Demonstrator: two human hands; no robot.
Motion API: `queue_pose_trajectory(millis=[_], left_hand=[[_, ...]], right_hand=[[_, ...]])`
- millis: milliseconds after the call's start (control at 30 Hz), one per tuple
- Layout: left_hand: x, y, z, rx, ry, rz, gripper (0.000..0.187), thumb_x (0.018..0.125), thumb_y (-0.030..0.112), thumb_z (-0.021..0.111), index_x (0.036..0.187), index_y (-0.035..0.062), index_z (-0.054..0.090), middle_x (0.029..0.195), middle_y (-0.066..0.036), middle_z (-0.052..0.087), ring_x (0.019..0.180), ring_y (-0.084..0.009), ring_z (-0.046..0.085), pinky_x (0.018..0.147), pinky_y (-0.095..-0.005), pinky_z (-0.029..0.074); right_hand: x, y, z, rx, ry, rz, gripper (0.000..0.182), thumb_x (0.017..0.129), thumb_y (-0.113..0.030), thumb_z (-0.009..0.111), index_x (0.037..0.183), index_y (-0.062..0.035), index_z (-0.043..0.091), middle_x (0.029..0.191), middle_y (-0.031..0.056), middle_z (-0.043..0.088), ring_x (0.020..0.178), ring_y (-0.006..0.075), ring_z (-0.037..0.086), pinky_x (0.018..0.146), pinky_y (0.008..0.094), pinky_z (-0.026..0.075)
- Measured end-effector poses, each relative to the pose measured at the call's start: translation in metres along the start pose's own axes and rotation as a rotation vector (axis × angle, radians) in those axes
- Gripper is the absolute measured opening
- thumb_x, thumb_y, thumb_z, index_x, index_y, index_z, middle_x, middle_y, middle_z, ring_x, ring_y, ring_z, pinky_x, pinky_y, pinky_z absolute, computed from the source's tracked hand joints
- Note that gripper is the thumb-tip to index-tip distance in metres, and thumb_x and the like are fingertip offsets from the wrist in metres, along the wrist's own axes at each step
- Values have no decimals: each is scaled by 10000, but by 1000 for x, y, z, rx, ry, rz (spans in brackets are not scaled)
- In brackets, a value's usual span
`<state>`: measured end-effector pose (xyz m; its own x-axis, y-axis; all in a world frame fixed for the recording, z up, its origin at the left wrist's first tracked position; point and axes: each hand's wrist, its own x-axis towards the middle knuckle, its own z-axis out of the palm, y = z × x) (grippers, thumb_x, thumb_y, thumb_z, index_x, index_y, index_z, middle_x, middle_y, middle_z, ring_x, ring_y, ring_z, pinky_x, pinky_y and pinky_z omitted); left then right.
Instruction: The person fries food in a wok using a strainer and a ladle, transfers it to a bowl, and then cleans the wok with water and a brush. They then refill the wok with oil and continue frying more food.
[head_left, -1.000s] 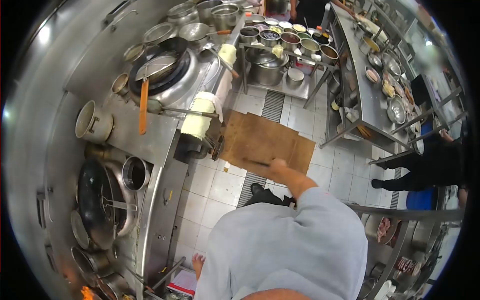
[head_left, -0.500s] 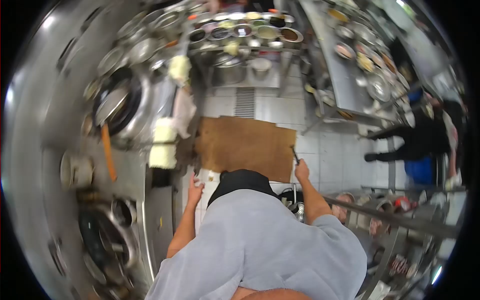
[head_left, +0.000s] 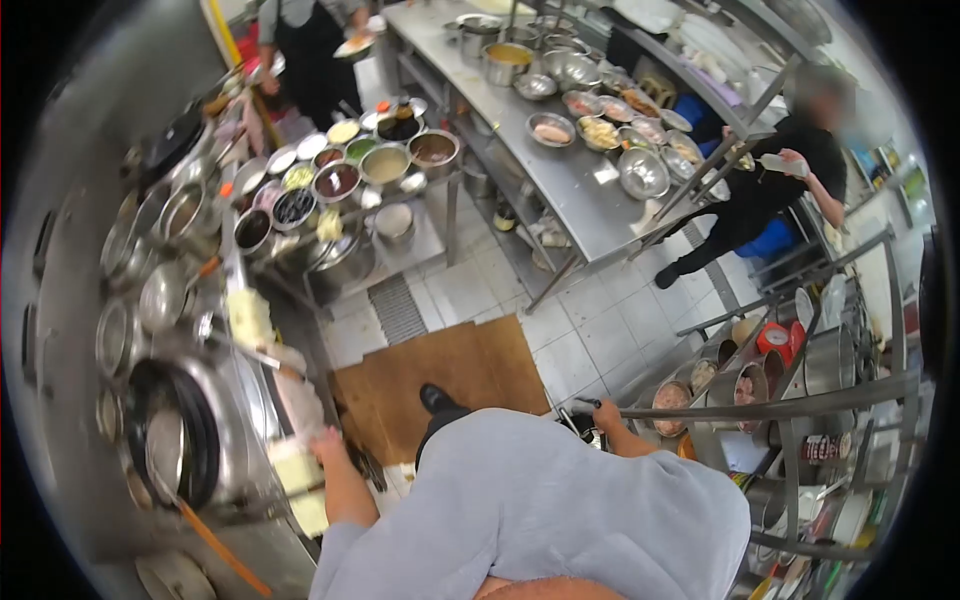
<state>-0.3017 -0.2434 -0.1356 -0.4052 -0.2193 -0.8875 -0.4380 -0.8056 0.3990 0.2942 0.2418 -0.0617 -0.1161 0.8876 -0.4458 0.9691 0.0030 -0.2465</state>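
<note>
The left hand (head_left: 326,443) is by a pale cloth (head_left: 298,402), open or closed one cannot tell, and the right hand (head_left: 606,415) grips a thin dark tool (head_left: 585,402), with a brown mat (head_left: 490,370) ahead between them.

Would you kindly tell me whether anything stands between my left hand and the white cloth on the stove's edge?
Nothing visible does: your left hand is right by the near end of the white cloth, though actual contact is unclear. The wooden-tipped handle lies by the cloth's far end, not between them.
</note>
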Motion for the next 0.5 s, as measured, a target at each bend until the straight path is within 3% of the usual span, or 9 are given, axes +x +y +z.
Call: queue_pose_trajectory(millis=[33, 67, 133, 167, 233, 300, 367, 433, 500], left_hand=[[36, 1, -3, 218, -133, 118, 574, 872, 364, 557, 1305, 34, 372, 1168, -141, 534, 935, -311, 602, 728, -401, 562], [29, 1, 6, 416, -243, 263, 534, 892, 380, 530, 1270, 29, 393, 1108, -130, 558, 853, -285, 618, 659, -360, 566], [20, -5, 19, 46, -52, 218, 444, 914, 415, 495, 1125, 26, 467, 900, -116, 574, 689, -253, 592, 553, -303, 530], [9, -10, 22, 151, -24, 253, 414, 923, 412, 488, 1072, 27, 477, 847, -108, 561, 662, -245, 575, 543, -302, 517], [-11, -15, 29, 369, 34, 335, 380, 942, 407, 474, 968, 29, 498, 741, -91, 534, 606, -229, 541, 522, -298, 492], [-42, -24, 35, 357, 36, 346, 367, 957, 388, 461, 907, 27, 505, 730, -85, 543, 606, -220, 542, 509, -298, 481], [-53, -32, 41, 396, 76, 374, 360, 970, 363, 445, 865, 26, 512, 736, -87, 561, 600, -219, 544, 505, -309, 477], [-43, -35, 35, 545, 93, 409, 336, 973, 335, 439, 896, 21, 530, 786, -97, 586, 636, -230, 565, 535, -326, 491], [-28, -36, 25, 759, 53, 435, 318, 968, 306, 443, 978, 10, 558, 865, -108, 609, 722, -244, 604, 593, -339, 515]], right_hand=[[7, -1, -2, 30, -21, 68, 219, 773, -167, 579, 900, 8, 617, 778, 220, 664, 727, 380, 673, 643, 486, 540], [14, -14, -14, 44, -127, 140, 215, 771, -168, 575, 866, 19, 622, 742, 213, 662, 678, 364, 673, 600, 469, 546], [36, -53, -39, 69, -348, 273, 226, 768, -172, 566, 797, 42, 633, 670, 201, 658, 578, 331, 674, 514, 434, 558], [49, -71, -42, 26, -290, 162, 261, 783, -197, 576, 680, 41, 606, 628, 178, 648, 506, 305, 654, 459, 418, 549], [80, -117, -56, -28, -396, 132, 260, 802, -218, 586, 790, 41, 598, 609, 171, 639, 493, 291, 647, 503, 400, 555], [87, -172, -66, 99, -183, -14, 302, 840, -242, 578, 931, 45, 559, 596, 173, 622, 456, 288, 625, 516, 389, 544], [113, -207, -51, 19, 37, -195, 350, 865, -265, 590, 1026, 35, 510, 702, 215, 641, 588, 336, 655, 608, 419, 534], [124, -260, -55, 53, 148, -211, 358, 863, -297, 616, 1019, 12, 522, 857, 247, 649, 790, 397, 648, 711, 482, 506], [134, -317, -73, 137, 123, -153, 319, 870, -316, 590, 1026, -41, 552, 972, 248, 635, 943, 428, 595, 804, 506, 466]])
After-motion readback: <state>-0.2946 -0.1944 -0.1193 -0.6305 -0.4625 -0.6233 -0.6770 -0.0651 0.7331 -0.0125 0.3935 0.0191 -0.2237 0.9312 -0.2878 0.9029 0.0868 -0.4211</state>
